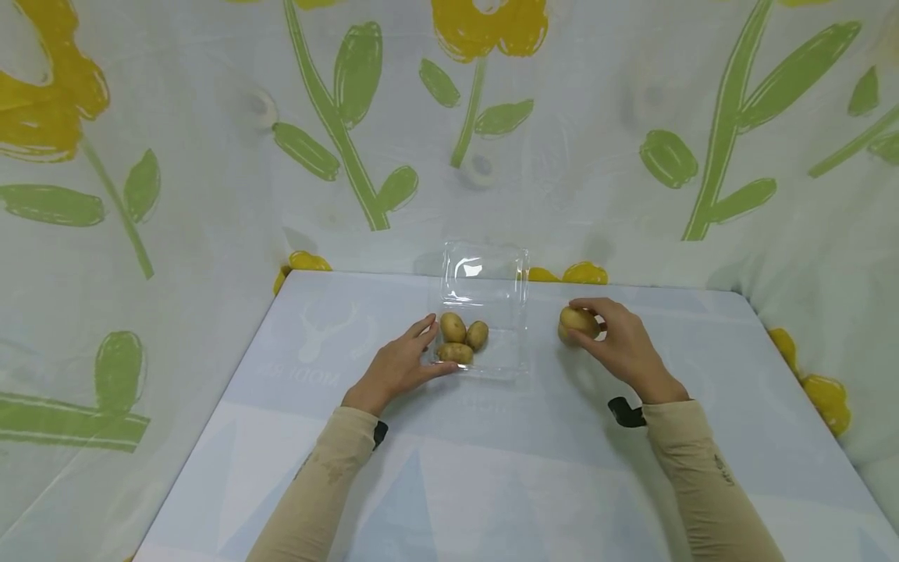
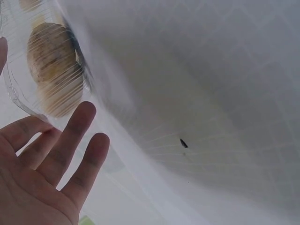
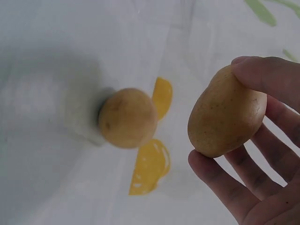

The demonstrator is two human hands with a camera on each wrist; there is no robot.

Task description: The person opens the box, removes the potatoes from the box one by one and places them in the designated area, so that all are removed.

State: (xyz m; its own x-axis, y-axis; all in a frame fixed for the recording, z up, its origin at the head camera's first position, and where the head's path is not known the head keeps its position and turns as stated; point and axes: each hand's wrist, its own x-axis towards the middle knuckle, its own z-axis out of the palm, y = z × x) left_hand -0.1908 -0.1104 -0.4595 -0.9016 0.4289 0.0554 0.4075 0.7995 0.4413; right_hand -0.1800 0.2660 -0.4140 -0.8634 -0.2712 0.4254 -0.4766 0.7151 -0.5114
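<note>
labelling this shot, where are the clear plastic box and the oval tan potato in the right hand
Clear plastic box [image 1: 506, 347]: head view, bare right part of its base.
Oval tan potato [image 3: 225, 115]: right wrist view, middle of its visible side.

A smooth, tan, oval potato is pinched in the right hand; a rounder-looking second potato lies near that hand's fingers. By the left hand, three brownish potatoes lie inside a clear plastic container, lid raised.

Left hand by container (potatoes inside)
</note>
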